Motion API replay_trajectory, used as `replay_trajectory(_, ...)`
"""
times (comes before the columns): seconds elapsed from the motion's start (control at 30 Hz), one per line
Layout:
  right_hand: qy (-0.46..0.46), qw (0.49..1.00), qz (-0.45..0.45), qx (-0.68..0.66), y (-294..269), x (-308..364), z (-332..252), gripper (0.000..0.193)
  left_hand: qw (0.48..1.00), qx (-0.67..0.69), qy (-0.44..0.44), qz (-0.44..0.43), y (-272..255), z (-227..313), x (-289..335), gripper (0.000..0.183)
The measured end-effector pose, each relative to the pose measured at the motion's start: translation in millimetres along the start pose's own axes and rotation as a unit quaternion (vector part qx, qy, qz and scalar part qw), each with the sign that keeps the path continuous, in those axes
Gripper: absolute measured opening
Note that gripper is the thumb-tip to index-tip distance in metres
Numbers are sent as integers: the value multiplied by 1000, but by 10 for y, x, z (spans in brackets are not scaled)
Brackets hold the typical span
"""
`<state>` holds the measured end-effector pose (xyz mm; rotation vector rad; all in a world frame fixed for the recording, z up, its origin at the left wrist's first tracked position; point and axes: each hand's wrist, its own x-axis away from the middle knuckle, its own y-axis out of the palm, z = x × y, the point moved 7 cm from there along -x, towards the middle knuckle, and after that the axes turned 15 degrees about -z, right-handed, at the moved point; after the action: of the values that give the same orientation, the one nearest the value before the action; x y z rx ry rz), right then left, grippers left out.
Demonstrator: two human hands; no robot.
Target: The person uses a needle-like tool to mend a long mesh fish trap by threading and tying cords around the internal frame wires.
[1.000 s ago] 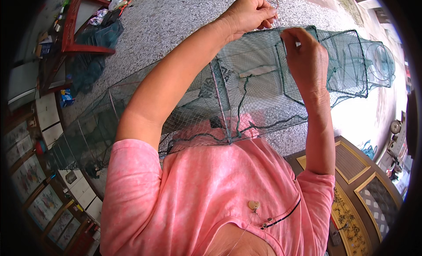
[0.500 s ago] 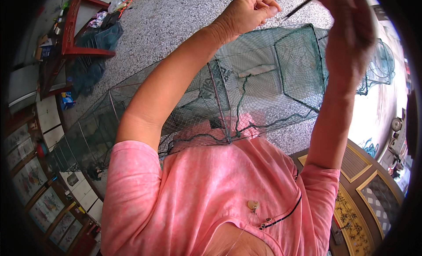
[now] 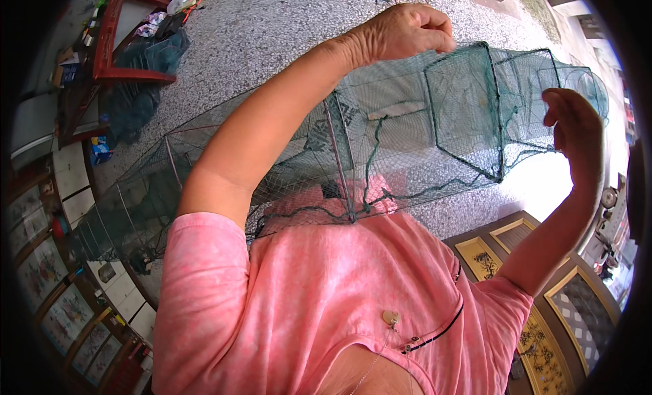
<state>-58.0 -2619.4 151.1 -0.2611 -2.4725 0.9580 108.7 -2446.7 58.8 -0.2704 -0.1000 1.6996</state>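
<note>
A long green netting trap [image 3: 401,151] with dark square frames stretches across my front, from lower left to upper right. My left hand [image 3: 411,34] is closed in a pinch at the trap's far upper edge; whatever it grips is too small to make out. Off to the right, my right hand [image 3: 576,123] is raised in front of the trap's narrower right end, its fingers curled together. I cannot make out what lies in those fingers. A green cord [image 3: 370,161] runs down through the mesh, and a pale strip [image 3: 397,110] shows behind the netting.
A red wooden frame [image 3: 105,66] stands at the upper left, with dark green netting [image 3: 153,55] beside it. Speckled floor [image 3: 251,35] spreads beyond the trap. Carved, gold-edged panels [image 3: 543,341] are at the lower right; a cabinet with picture panels [image 3: 71,313] lines the left.
My right hand has swung right and down, away from my left hand. The thin dark tool seen by it before no longer shows. My left hand has shifted slightly right and down.
</note>
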Motion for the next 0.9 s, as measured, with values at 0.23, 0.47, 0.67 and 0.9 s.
replay_trajectory(0.23,-227,941,209,-142,-106,89,-47,21,999,43,-8,-10,-45,-195,-72,15)
replay_trajectory(0.47,-158,984,50,61,974,-220,-330,8,946,271,-141,109,-182,-695,-144,11)
replay_trajectory(0.67,-158,974,131,94,1115,-358,-211,11,940,270,-164,130,-165,-694,-30,12)
replay_trajectory(0.9,-189,970,150,-16,1212,-524,-284,16,937,247,-205,137,-57,-573,27,18)
